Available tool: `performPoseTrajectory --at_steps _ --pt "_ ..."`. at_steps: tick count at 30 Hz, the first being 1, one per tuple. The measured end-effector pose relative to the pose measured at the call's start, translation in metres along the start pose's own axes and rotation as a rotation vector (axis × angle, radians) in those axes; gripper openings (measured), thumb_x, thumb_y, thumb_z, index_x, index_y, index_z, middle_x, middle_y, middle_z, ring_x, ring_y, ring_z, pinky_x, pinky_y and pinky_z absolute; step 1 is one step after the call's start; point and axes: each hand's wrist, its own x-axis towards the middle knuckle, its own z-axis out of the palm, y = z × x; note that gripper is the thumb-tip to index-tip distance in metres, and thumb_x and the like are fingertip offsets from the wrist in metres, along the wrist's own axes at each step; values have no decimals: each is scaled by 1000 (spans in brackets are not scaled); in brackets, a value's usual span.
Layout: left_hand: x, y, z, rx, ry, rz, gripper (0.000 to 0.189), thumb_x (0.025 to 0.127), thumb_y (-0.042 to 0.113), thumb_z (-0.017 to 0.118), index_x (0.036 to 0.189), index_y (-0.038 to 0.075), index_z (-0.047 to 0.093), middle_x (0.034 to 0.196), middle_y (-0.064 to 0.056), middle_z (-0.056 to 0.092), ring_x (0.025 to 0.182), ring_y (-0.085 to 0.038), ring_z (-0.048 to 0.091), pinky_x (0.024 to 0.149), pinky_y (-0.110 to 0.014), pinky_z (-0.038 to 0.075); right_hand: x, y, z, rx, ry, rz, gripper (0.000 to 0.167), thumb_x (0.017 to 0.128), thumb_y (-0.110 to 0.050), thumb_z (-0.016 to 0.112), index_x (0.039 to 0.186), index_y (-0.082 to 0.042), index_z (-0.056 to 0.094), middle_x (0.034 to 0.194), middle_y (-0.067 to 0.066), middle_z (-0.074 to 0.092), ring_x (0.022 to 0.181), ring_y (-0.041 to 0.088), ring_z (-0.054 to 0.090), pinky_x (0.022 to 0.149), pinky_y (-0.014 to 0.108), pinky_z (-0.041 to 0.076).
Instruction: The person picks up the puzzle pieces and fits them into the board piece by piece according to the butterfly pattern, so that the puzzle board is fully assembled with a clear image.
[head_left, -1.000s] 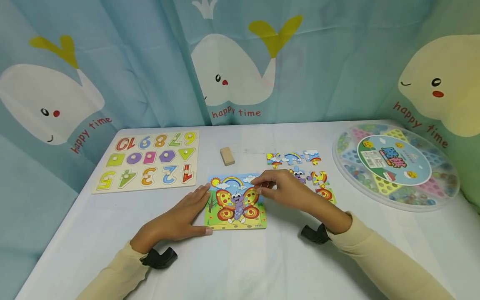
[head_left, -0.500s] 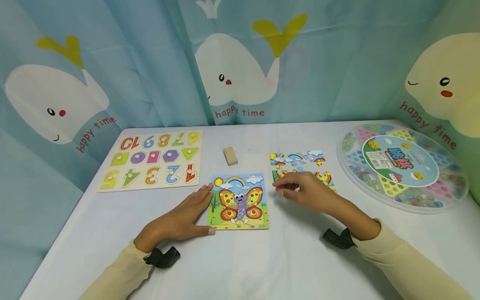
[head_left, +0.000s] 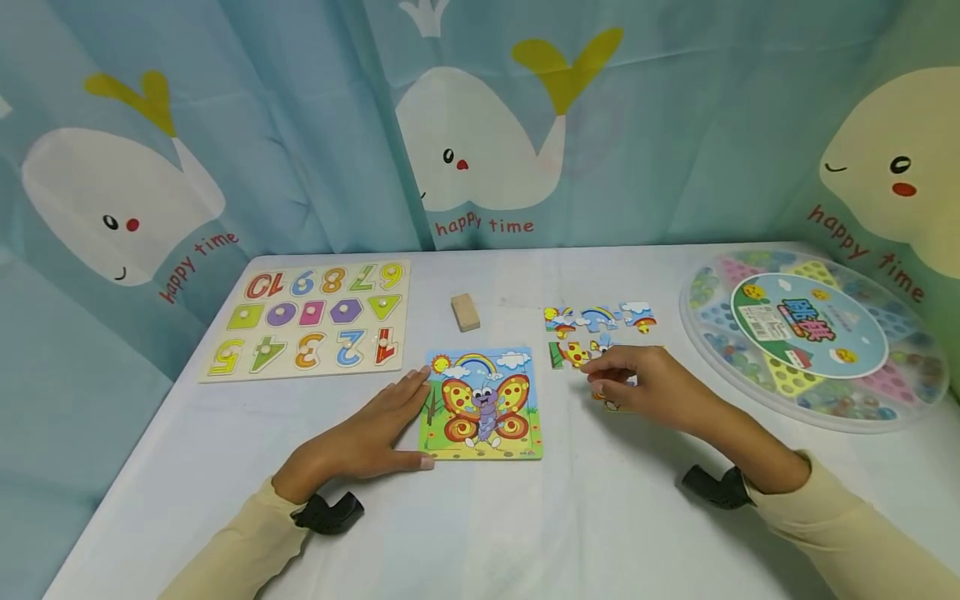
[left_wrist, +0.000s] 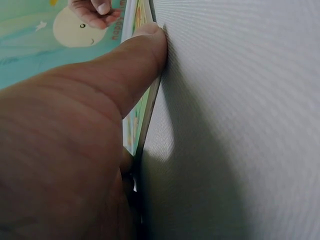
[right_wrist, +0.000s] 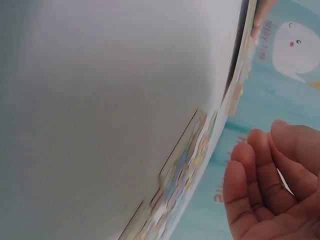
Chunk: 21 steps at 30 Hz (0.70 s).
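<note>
A square butterfly puzzle board lies on the table. My left hand rests along its left side, fingers stretched out at the upper edge and thumb touching the lower left corner; the left wrist view shows that thumb against the board's edge. To the right are loose jigsaw pieces in rows, with parts of the same picture. Above the lower ones hovers my right hand, hiding several. In the right wrist view its fingers are loosely bent, thumb near them, with nothing visible between.
A number and shape peg board lies at the back left. A small wooden block is behind the puzzle board. The round Chinese checkers box occupies the right side. A whale-print curtain hangs behind the table.
My right hand has moved away from the puzzle board's upper right to above the loose pieces. My left hand keeps its place at the board. The head view has shifted slightly.
</note>
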Motion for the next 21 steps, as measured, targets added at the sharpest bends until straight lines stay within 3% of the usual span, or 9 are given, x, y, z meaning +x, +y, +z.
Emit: performPoseTrajectory --at_steps 5,9,15,21 --pt "1 0 0 11 -3 8 101 85 54 68 156 6 12 163 1 -4 147 -17 -4 118 -40 6 -10 8 -5 -71 38 -36 17 83 0 74 100 -1 73 83 -5 67 72 7 60 61 23 51" --pt "3 1 0 17 -4 7 101 85 54 68 156 6 13 163 1 -4 147 -17 -4 118 -40 6 -14 14 -7 -75 60 -14 18 82 3 73 99 -1 73 87 -3 68 74 6 61 64 24 53" --pt "2 -1 1 21 -6 10 102 86 53 68 156 5 12 163 -1 -4 147 -18 -4 118 -40 6 -17 19 -10 -40 25 -15 24 83 5 72 107 4 71 96 5 70 78 14 65 65 24 55" --pt "0 -1 0 14 -4 6 101 86 54 67 156 5 12 163 -1 -4 147 -18 -4 118 -40 6 -18 20 -14 -131 4 35 32 82 3 73 113 4 69 93 3 67 77 14 60 64 26 51"
